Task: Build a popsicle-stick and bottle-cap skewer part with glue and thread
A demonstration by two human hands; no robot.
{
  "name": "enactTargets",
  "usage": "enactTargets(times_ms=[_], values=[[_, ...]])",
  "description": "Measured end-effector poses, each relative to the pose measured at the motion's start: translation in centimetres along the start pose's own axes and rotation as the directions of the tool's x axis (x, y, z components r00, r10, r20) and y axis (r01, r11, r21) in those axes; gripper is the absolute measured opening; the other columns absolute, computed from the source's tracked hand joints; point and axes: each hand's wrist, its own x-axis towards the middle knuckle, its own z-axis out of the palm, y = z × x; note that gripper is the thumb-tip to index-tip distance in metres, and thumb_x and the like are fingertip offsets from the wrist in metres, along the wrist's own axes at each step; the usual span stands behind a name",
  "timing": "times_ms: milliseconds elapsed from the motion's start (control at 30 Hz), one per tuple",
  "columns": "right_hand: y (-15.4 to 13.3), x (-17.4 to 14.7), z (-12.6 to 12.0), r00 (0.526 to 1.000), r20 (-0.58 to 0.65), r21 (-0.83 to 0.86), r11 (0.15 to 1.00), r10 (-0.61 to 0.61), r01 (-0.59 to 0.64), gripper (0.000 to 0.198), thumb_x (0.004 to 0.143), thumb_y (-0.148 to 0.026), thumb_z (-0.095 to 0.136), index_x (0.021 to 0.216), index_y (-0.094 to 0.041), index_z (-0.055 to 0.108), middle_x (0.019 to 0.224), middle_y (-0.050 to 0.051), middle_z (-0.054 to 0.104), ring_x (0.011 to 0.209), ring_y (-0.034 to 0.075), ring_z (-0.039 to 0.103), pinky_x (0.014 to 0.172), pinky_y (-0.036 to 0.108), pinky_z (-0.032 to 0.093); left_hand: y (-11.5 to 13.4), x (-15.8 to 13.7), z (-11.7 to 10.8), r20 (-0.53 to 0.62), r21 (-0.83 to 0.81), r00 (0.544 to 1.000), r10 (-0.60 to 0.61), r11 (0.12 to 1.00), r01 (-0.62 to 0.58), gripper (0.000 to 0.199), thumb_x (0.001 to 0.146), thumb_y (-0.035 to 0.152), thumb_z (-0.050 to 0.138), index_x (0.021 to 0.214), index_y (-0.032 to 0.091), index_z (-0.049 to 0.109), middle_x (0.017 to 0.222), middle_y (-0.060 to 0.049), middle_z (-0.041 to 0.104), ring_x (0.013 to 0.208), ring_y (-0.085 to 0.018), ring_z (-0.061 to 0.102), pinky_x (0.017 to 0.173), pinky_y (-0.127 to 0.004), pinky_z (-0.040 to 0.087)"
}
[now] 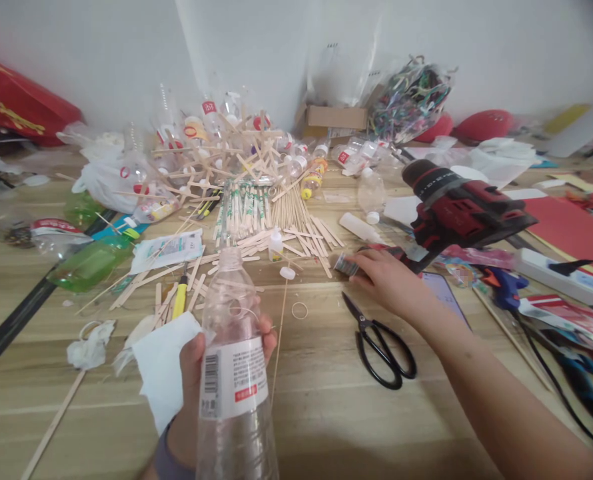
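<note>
Grasping the bottle (234, 377) around its label, the left hand (189, 393) holds it neck up at the near side of the table (326, 393), just beside some white paper (161, 360). The right hand (379, 275) reaches to a small grey thing (345, 265) near the drill (469, 207), though whether its fingers grip it I cannot tell. Below that hand lie black scissors (384, 353), with a ring (300, 310) between them and the bottle.
</note>
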Motion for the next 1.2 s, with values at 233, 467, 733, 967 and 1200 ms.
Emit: enactTargets(times_ms=[233, 467, 733, 967, 1200], values=[[-0.3, -0.5, 1.1, 0.997, -0.078, -0.098, 0.995, 0.028, -0.036, 0.037, 0.089, -0.011, 0.052, 0.124, -0.010, 0.062, 0.129, 0.022, 0.060, 0.116, 0.037, 0.056, 0.091, 0.046, 0.046, 0.4, -0.2, -0.2, 0.045, -0.114, 0.999, 0.024, 0.993, -0.019, 0.063, 0.059, 0.047, 0.082, 0.114, 0.019, 0.070, 0.092, -0.004, 0.073, 0.081, -0.016, 0.069, 0.071, -0.016, 0.057], [-1.2, -0.3, 0.5, 0.991, -0.121, -0.140, 0.987, 0.062, -0.079, 0.035, 0.089, -0.008, 0.045, 0.116, -0.010, 0.066, 0.117, 0.018, 0.067, 0.108, 0.033, 0.058, 0.088, 0.041, 0.043, 0.2, -0.1, 0.5, -0.012, -0.050, 0.999, 0.044, 0.998, -0.045, 0.058, 0.058, 0.049, 0.083, 0.107, 0.020, 0.072, 0.086, -0.004, 0.071, 0.078, -0.015, 0.066, 0.076, -0.017, 0.056], [-1.9, 0.3, 1.6, 0.989, -0.137, -0.074, 0.996, 0.047, -0.057, 0.043, 0.082, -0.005, 0.047, 0.122, -0.010, 0.064, 0.125, 0.020, 0.065, 0.111, 0.033, 0.059, 0.096, 0.045, 0.039, -0.7, 0.2, 0.2, -0.013, -0.035, 0.998, 0.055, 0.998, -0.056, 0.056, 0.058, 0.053, 0.080, 0.104, 0.022, 0.074, 0.083, -0.005, 0.071, 0.070, -0.017, 0.065, 0.064, -0.021, 0.057], [-5.2, -1.5, -0.8, 0.978, -0.197, 0.162, 0.982, -0.062, 0.095, 0.033, 0.092, -0.013, 0.043, 0.115, -0.017, 0.065, 0.117, 0.010, 0.071, 0.109, 0.024, 0.063, 0.095, 0.037, 0.047, -1.1, 0.3, 0.2, -0.008, -0.040, 1.000, 0.018, 0.999, -0.019, 0.055, 0.059, 0.054, 0.078, 0.103, 0.021, 0.074, 0.083, -0.004, 0.071, 0.071, -0.015, 0.066, 0.068, -0.019, 0.056], [-11.5, -4.5, -2.1, 0.984, -0.084, 0.831, 0.534, -0.157, 0.156, 0.028, 0.096, -0.027, 0.049, 0.122, -0.018, 0.055, 0.104, 0.009, 0.072, 0.097, 0.020, 0.067, 0.083, 0.032, 0.052, -2.0, -0.1, 0.4, -0.082, 0.102, 0.993, 0.083, 0.992, -0.074, 0.044, 0.079, 0.057, 0.061, 0.095, 0.018, 0.075, 0.091, -0.004, 0.073, 0.084, -0.017, 0.068, 0.080, -0.021, 0.052]])
